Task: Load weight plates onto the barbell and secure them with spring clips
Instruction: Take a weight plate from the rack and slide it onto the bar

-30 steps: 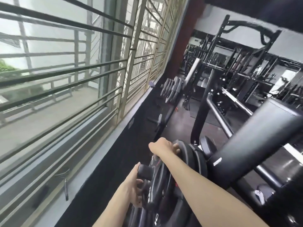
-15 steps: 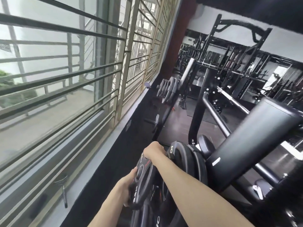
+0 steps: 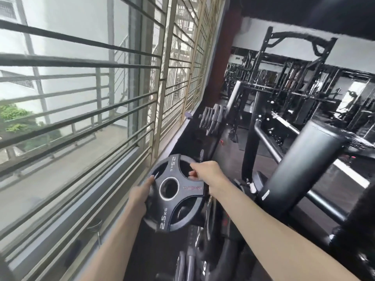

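2.5 kg plate point(image 3: 176, 192) in both hands, not yet on a bar.
Left hand point(image 3: 142, 194) grips the rim, right hand point(image 3: 207, 175) fingers curl through a cutout; line the centre hole square with the sleeve, then slide.

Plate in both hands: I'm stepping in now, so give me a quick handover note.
Left hand: grips the 2.5 kg plate's left rim.
Right hand: holds it through a grip hole at its upper right.
Plate: in the air, face to the camera, on no sleeve.
Spring clip: on the window ledge.
More plates: racked below.
Left: slide the plate onto the barbell, then clip it.
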